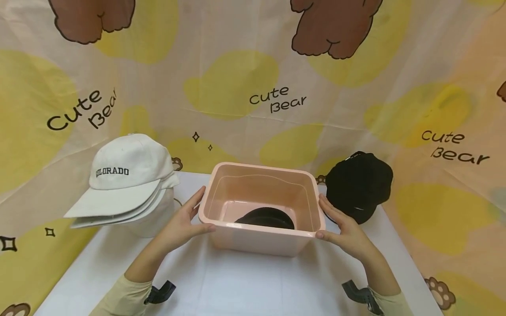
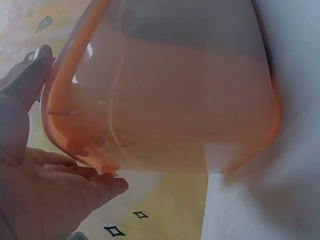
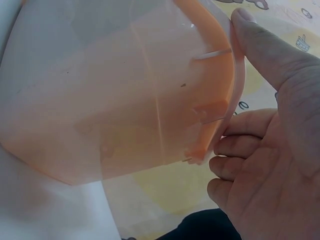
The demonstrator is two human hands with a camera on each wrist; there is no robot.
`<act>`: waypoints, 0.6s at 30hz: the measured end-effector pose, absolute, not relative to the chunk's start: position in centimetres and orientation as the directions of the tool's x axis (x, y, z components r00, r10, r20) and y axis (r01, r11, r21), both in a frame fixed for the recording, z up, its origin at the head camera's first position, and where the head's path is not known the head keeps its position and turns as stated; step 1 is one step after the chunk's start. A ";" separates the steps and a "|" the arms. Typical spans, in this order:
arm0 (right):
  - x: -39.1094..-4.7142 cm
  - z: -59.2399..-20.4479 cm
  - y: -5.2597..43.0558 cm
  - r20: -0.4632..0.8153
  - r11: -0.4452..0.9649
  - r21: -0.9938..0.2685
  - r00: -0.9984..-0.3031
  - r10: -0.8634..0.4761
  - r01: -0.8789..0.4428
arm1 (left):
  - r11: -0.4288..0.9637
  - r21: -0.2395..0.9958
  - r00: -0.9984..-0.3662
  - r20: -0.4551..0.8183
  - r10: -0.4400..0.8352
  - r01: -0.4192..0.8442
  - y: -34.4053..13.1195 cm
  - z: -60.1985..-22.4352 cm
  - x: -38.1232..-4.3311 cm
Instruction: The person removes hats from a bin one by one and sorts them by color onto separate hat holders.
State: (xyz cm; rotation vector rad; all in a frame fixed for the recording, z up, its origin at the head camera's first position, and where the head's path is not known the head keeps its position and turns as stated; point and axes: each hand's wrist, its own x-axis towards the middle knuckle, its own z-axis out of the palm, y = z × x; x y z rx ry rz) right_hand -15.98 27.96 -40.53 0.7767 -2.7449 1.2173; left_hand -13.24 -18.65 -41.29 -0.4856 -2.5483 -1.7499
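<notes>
A pink plastic storage bin (image 1: 261, 239) is at the middle of the white table, its open top facing up. Inside it lies a black rounded thing (image 1: 269, 217), partly hidden by the front wall; its kind does not show clearly. My left hand (image 1: 183, 226) holds the bin's left rim, thumb at the front corner and fingers along the side. On the opposite side, my right hand (image 1: 348, 235) grips the rim the same way. Both wrist views show the fingertips beneath the rim and the thumb against its edge.
White caps (image 1: 130, 175), stacked, the top one lettered COLORADO, sit on a white stand (image 1: 152, 219) at the left. A black cap (image 1: 359, 186) is at the right, close behind my right hand. A printed bear cloth (image 1: 237, 87) hangs behind the table (image 1: 245, 289).
</notes>
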 end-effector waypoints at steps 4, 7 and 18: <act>-16.0 -40.5 28.0 0.240 0.565 -0.682 -0.871 -0.428 -0.465 | 0.320 0.914 -0.954 0.176 0.244 0.251 -18.5 -41.4 -13.4; -16.1 -40.4 28.0 0.247 0.557 -0.685 -0.870 -0.427 -0.469 | 0.322 0.915 -0.956 0.171 0.239 0.244 -18.4 -41.5 -13.5; -16.2 -38.7 28.1 0.260 0.546 -0.675 -0.853 -0.453 -0.496 | 0.309 0.929 -0.963 0.136 0.232 0.206 -18.1 -41.5 -13.2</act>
